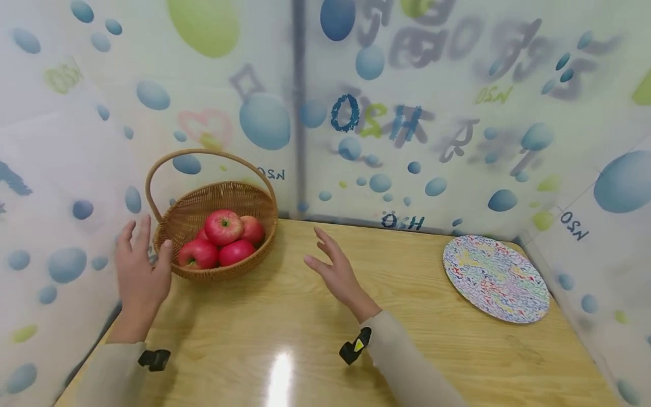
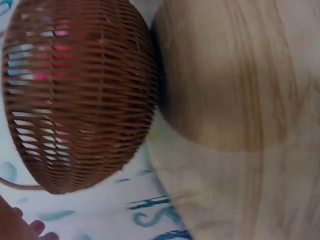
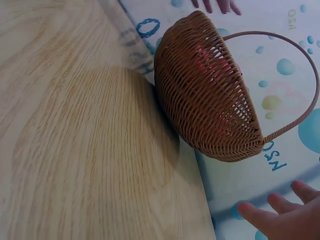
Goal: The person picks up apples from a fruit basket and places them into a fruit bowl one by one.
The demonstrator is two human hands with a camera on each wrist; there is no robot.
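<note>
A wicker basket [image 1: 218, 274] with a tall arched handle stands at the back left of the table, holding several red apples [image 1: 224, 227]. My left hand [image 1: 142, 271] is at the basket's left side, fingers spread and raised; whether it touches the rim I cannot tell. Well to the right of the basket, my right hand [image 1: 333, 268] hangs above the table with straight fingers and nothing in it. The right wrist view shows the woven side of the basket [image 3: 200, 95] with my right fingers [image 3: 260, 217] apart from it. In the left wrist view the basket [image 2: 85, 95] appears close.
A round plate [image 1: 495, 280] with a multicoloured pattern lies at the right rear of the wooden table [image 1: 285, 316]. Patterned curtain walls [image 1: 432, 147] with blue and green drops enclose the table at the back and both sides.
</note>
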